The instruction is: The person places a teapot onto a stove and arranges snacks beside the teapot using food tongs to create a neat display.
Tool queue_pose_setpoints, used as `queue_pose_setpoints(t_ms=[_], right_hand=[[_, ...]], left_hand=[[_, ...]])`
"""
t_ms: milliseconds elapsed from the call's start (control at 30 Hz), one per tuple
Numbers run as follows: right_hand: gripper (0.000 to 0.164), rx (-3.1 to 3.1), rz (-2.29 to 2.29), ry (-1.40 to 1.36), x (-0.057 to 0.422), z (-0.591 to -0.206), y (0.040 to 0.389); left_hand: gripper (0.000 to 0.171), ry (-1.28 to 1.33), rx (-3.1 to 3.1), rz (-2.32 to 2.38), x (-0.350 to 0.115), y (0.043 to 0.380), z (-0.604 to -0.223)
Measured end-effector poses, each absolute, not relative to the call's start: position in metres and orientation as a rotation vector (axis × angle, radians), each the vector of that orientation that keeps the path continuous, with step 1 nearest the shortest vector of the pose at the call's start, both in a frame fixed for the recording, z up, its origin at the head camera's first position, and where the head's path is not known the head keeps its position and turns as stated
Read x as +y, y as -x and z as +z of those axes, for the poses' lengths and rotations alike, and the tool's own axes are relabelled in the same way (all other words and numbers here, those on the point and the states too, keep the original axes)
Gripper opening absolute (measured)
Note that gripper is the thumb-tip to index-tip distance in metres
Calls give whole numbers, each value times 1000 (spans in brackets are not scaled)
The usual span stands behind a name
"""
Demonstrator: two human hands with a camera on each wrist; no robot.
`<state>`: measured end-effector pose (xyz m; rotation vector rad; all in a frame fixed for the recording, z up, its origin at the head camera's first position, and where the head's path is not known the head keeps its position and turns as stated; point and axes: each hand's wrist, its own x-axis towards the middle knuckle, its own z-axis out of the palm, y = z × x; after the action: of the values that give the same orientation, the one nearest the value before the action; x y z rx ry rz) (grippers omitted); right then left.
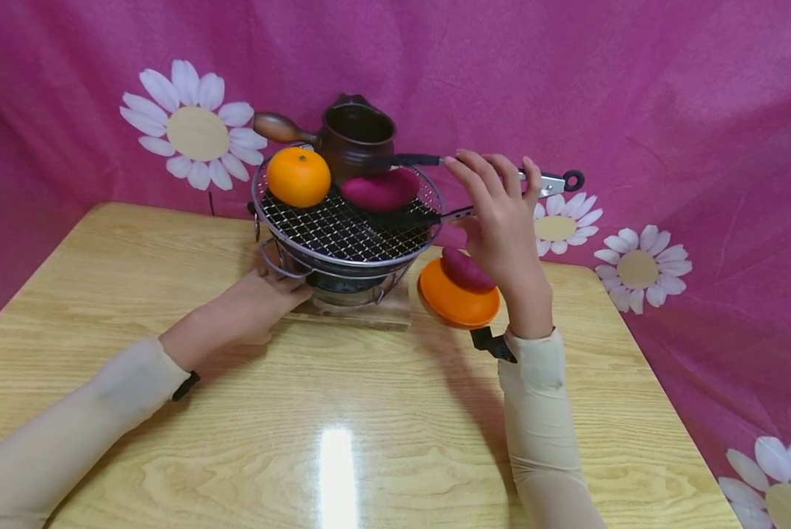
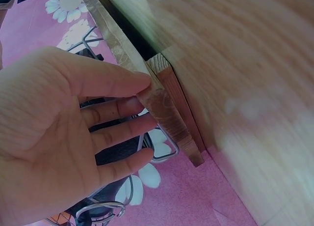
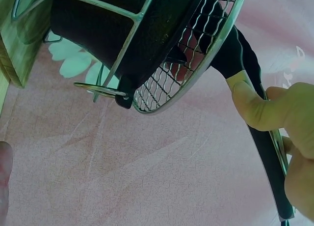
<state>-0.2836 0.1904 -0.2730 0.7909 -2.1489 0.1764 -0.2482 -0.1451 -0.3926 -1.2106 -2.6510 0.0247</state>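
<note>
Head view: the right hand (image 1: 501,217) is clamped on the tongs (image 1: 553,185), whose 2 arms straddle a purple sweet potato (image 1: 381,189) on the grill (image 1: 342,236); contact is hard to tell. A mandarin (image 1: 299,177) and brown pot (image 1: 349,150) share the mesh; sweet potato number 2 (image 1: 465,270) sits on an orange plate (image 1: 453,307). Left wrist: the left hand (image 2: 64,123), fingers extended, thumb touching the wooden board (image 2: 162,105)! Right wrist: thumb against the tongs.

The tongs (image 1: 418,159) were black and silver, the sweet potato (image 1: 382,191) purple, the cloth (image 1: 475,66) daisy-patterned magenta, the shadowed pot (image 1: 342,150) perhaps brown.
</note>
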Motion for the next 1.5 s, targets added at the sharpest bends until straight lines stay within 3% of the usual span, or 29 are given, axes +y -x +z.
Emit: queue_pose_setpoints(t_ms=[833, 1200, 1500], right_hand=[[68, -2076, 411, -786, 192, -267, 279], [68, -2016, 451, -614, 210, -260, 280], [71, -2045, 362, -397, 232, -258, 284]], left_hand=[[63, 1195, -2698, 56, -144, 248, -393], [56, 1190, -2681, 26, -144, 248, -392], [63, 1194, -2684, 56, -143, 250, -394]])
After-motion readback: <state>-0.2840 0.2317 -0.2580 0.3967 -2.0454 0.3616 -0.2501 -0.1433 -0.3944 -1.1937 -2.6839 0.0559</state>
